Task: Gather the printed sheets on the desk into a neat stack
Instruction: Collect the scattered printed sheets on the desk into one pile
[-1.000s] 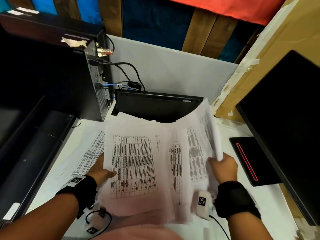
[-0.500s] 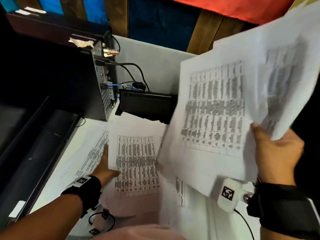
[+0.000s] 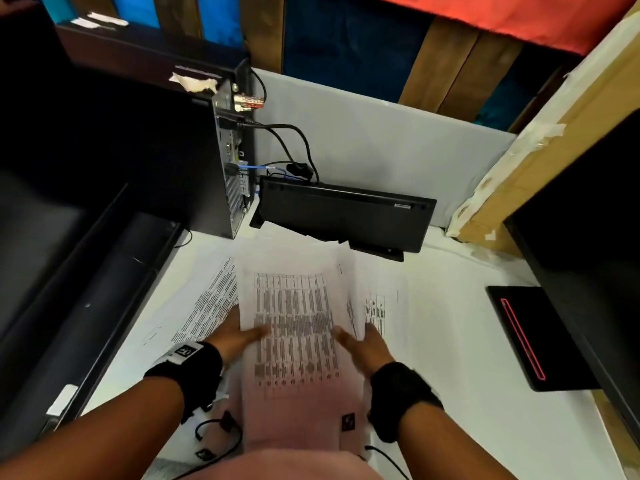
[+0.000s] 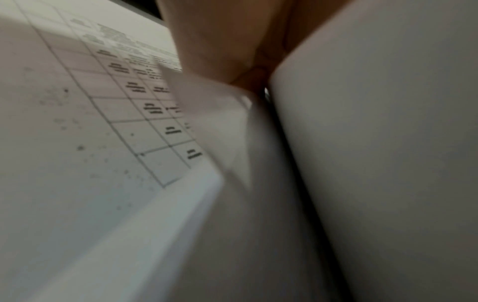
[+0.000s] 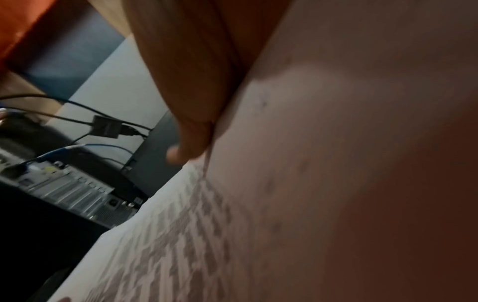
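You hold the stack (image 3: 294, 327) between both hands, its long axis running away from you: left hand (image 3: 235, 336) pinches its left edge, right hand (image 3: 363, 344) its right. One loose sheet (image 3: 204, 299) lies flat just left, nearest your left hand; another sheet (image 3: 384, 306) lies just right, beside your right.

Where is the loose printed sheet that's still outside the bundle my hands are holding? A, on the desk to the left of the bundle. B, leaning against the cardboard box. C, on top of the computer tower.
A: a printed sheet lies flat on the desk, left of the bundle held between both hands.
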`<state>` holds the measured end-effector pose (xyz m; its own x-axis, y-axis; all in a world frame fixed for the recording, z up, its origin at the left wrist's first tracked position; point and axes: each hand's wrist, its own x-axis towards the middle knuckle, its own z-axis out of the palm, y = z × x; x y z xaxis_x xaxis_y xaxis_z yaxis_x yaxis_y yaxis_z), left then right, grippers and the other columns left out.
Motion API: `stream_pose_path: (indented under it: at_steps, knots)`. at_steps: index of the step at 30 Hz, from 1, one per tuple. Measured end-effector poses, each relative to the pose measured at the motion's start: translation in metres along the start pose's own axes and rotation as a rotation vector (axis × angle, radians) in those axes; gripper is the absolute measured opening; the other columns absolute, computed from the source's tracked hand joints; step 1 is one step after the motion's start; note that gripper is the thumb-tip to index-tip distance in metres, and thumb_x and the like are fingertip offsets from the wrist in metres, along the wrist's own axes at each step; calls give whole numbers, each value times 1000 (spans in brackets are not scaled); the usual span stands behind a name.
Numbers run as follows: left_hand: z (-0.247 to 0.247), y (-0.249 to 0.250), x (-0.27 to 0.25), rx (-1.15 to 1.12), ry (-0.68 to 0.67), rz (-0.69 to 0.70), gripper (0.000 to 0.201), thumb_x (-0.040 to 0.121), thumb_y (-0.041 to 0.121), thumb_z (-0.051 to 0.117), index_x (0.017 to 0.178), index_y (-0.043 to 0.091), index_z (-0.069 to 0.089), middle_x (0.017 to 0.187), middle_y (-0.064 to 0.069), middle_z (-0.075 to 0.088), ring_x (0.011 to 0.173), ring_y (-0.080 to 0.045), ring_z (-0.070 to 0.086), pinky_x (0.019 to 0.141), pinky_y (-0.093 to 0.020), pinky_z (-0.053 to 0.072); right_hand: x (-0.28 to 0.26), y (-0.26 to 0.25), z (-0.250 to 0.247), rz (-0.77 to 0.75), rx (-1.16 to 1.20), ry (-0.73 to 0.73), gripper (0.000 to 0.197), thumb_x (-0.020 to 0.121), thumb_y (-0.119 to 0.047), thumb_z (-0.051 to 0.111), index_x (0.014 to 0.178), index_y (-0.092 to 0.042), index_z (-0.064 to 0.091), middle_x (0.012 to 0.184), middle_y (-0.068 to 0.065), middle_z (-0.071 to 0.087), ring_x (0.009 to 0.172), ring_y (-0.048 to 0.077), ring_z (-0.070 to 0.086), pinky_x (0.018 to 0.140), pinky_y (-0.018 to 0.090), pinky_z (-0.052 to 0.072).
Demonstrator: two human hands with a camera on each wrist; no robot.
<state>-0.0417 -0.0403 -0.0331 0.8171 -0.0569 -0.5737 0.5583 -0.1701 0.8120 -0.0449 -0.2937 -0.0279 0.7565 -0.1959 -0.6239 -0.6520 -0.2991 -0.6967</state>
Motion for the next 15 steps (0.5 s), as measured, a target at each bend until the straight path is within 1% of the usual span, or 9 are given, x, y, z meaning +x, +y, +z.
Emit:
stream_pose_path:
  at_steps: [1,3,5,7,9,11,12,14,15]
  knots:
    - [0,-3,2,7,20,4,62,89,15,66,141,10,32,129,-9,57,105,-22,57,86,-28,48,0,-1,0,-19,-12,91,80,86,-44,66,145,-7,28,152,15,37,137,33,41,106,39,38]
    - [-2,-8,4,-11,49,13,64,87,12,68,141,9,35,129,-12,59,103,-23,59,86,-30,47,1,1,-4,-84,-103,238,47,96,-31,55,132,-6,37,138,21,52,122,33,53,97,33,41]
    - [-4,-11,6,-34,58,-9,63,83,18,73,136,13,39,121,-8,62,104,-24,60,91,-36,48,1,5,-5,-124,-307,177,34,99,-13,45,131,-6,39,130,22,58,116,32,57,91,29,42]
    - [-2,-8,6,-61,18,-55,70,73,22,80,132,19,42,116,-6,64,108,-28,60,100,-48,46,-1,10,-1,-150,-461,45,38,99,-6,41,137,-6,38,127,20,60,115,29,58,88,25,40]
    - [0,-5,7,-83,-16,-67,72,68,9,76,132,16,43,112,-9,64,110,-33,59,103,-55,42,-4,11,6,-187,-511,4,43,99,-13,45,141,-6,36,125,18,60,115,28,58,89,26,41]
    - [1,0,7,-74,-20,-40,71,73,-11,67,135,13,42,114,-9,65,117,-34,56,106,-53,40,-3,13,6,-209,-454,41,55,95,-29,57,141,-5,39,132,16,54,120,28,54,96,30,42]
    - [1,4,5,-54,-32,-15,73,75,-14,65,137,16,41,120,-8,64,122,-32,55,108,-51,39,-1,14,2,-218,-397,73,65,89,-37,65,140,-5,41,134,14,51,120,27,53,97,30,42]
    - [3,14,-1,-39,-78,62,74,77,-14,66,136,25,43,128,-4,62,125,-26,53,110,-49,37,-1,12,-13,-234,-228,115,91,71,-45,80,142,-5,39,127,9,50,116,24,53,95,28,42]
    - [5,20,-4,-49,-108,95,71,78,-12,66,131,31,47,128,-1,63,123,-22,54,109,-47,38,-1,11,-21,-219,-104,102,103,63,-45,85,144,-6,36,124,6,48,118,24,51,94,27,41]
